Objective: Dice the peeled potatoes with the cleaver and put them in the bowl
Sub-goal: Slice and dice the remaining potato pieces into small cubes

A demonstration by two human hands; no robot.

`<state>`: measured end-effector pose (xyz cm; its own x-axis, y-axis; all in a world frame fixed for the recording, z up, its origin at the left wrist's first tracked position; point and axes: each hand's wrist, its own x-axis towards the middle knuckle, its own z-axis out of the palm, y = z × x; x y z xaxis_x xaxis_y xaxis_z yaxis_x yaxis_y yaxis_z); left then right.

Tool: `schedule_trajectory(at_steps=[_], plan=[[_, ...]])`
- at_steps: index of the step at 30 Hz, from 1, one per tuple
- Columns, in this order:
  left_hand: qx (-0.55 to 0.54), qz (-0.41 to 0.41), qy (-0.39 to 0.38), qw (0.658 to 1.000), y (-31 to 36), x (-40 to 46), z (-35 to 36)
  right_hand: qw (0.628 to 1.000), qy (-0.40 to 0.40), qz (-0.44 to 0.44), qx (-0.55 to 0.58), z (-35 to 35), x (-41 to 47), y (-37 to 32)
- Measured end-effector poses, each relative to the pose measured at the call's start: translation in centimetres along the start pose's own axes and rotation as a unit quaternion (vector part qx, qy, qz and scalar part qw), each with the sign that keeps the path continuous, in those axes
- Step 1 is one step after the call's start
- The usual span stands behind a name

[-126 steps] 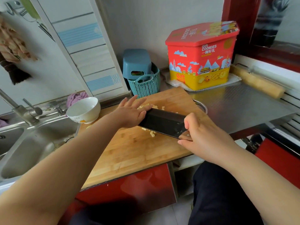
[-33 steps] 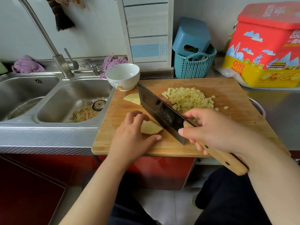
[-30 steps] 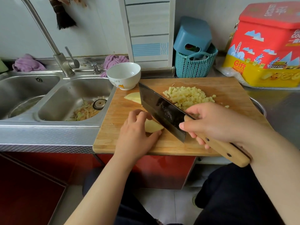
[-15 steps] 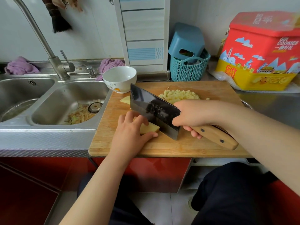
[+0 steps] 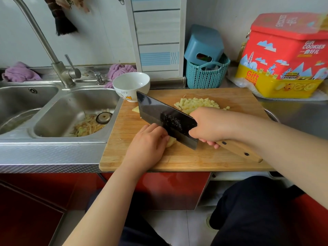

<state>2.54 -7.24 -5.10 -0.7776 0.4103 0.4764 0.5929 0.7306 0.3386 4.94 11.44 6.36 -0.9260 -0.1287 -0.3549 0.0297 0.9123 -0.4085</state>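
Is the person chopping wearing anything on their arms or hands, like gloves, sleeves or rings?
No. Both forearms are bare up to the frame edge, with no sleeves showing. The left hand and right hand have no gloves, and no rings, watch or bracelet can be seen. The fingernails look short and plain. Lower down, only dark clothing over the legs shows.

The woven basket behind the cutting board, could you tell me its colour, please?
Teal, seen in the head view: woven basket.

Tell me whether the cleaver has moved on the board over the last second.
Yes. The cleaver, gripped by the right hand, has shifted left, toward the white bowl; its tip now nearly reaches the bowl.
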Motion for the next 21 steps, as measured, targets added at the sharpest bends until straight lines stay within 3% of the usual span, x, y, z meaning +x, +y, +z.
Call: schedule_trajectory(at_steps=[7, 16, 21], plan=[[-0.002, 0.007, -0.003, 1.0, -0.1, 0.0, 0.1, 0.999, 0.0, -0.003, -0.046, -0.6, -0.3, -1.1], [0.007, 0.019, 0.007, 1.0, 0.0, 0.0, 0.1, 0.997, -0.058, 0.048, 0.014, -1.1, 0.9, -2.4], [0.001, 0.005, 0.027, 1.0, 0.2, -0.3, 0.1, 0.998, -0.034, 0.048, 0.001, 1.1, 1.5, -1.8]])
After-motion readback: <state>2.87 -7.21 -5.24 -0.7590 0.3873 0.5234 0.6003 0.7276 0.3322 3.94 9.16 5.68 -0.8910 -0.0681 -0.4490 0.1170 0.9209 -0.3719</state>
